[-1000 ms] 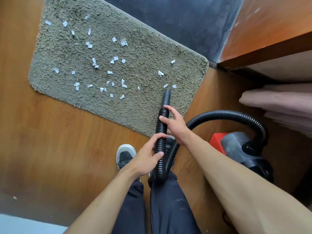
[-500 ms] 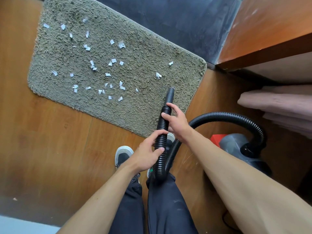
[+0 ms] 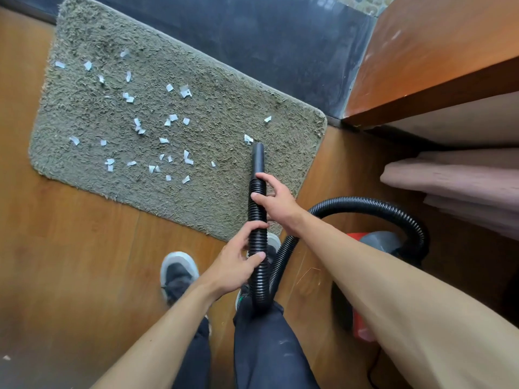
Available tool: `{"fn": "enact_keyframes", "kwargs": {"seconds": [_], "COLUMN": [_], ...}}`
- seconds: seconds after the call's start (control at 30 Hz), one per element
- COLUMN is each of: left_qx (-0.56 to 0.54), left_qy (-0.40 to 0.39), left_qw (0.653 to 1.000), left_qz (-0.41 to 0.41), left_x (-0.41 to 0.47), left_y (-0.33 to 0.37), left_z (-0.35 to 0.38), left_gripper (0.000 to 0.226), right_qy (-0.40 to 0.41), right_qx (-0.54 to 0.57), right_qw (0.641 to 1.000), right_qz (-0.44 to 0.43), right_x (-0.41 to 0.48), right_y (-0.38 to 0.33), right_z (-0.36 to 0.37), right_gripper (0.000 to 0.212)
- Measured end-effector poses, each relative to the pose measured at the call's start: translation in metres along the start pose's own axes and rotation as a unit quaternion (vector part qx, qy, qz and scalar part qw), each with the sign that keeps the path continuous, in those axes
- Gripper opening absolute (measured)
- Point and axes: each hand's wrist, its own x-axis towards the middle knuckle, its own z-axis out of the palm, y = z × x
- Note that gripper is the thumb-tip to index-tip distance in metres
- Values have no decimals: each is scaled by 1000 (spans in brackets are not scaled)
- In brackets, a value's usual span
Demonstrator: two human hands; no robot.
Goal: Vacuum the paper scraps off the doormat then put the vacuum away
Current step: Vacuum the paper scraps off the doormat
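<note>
A shaggy grey-green doormat (image 3: pixel 219 88) lies on the wooden floor, strewn with several white paper scraps (image 3: pixel 168 122). Both hands hold a black ribbed vacuum hose (image 3: pixel 257 214). My right hand (image 3: pixel 276 202) grips it near the smooth nozzle (image 3: pixel 258 158), whose tip rests on the mat just below one scrap (image 3: pixel 248 138). Lower down, my left hand (image 3: pixel 238 262) grips the hose. The hose loops right to the red and grey vacuum body (image 3: pixel 379 242), partly hidden behind my right forearm.
A dark stone threshold (image 3: pixel 280 37) runs behind the mat. A wooden shelf unit (image 3: pixel 435 80) stands at the right with folded pink fabric (image 3: pixel 455 183) underneath. My shoes (image 3: pixel 178 273) stand on the wood floor just before the mat's near edge.
The nozzle has advanced farther onto the mat, and the two scraps that lay by its tip are gone. Both hands kept their grip on the hose.
</note>
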Motion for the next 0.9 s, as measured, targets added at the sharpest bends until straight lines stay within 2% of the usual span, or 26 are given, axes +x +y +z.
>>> {"fn": "enact_keyframes", "kwargs": {"seconds": [0.27,0.5,0.9], "left_qx": [-21,-35,-67], "left_qy": [-36,-36,-27], "left_qw": [999,998,996], "left_qz": [-18,-41,-58], "left_x": [3,-7,-15], "left_y": [16,15,7], "left_z": [-4,-31,-61], "left_gripper": [48,48,52], "right_qy": [-9,-24,-6], "right_qx": [-7,5,-12], "right_qw": [999,998,999], "right_qz": [30,52,44], "right_x": [3,13,22], "right_y": [-11,-17,-18], "right_z": [-4,15,49], "right_gripper": [52,58,54]}}
